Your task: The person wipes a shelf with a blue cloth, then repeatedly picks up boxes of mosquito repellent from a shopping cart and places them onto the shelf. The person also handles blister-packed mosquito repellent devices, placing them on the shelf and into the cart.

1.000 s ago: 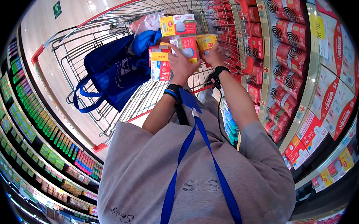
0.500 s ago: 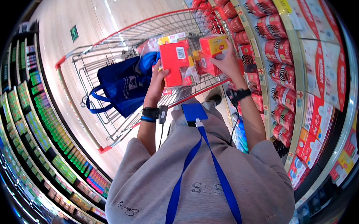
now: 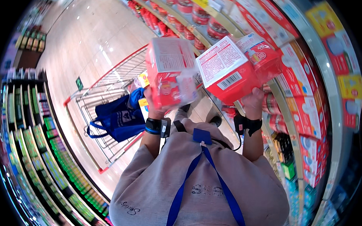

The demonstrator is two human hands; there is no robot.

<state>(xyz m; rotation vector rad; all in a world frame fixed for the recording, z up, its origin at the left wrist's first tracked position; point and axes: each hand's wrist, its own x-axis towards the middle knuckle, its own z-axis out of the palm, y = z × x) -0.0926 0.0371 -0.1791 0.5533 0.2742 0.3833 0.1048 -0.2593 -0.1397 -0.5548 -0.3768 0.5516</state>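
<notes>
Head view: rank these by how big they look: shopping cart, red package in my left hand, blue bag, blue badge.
Shopping cart
Red package in your left hand
Blue bag
Blue badge
Nearness probably enlarges the package.

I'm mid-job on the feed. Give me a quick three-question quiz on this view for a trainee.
1. True or false: the right hand holds a red box with a barcode.

2. Where is the blue tote bag?
A) On a shelf
B) In the shopping cart
C) In the left hand

3. Short answer: what does the left hand hold?

Key:
1. True; the barcode shows on the side facing the person.
2. B
3. A red box with a pale label panel; it is too blurred for finer detail.
</notes>
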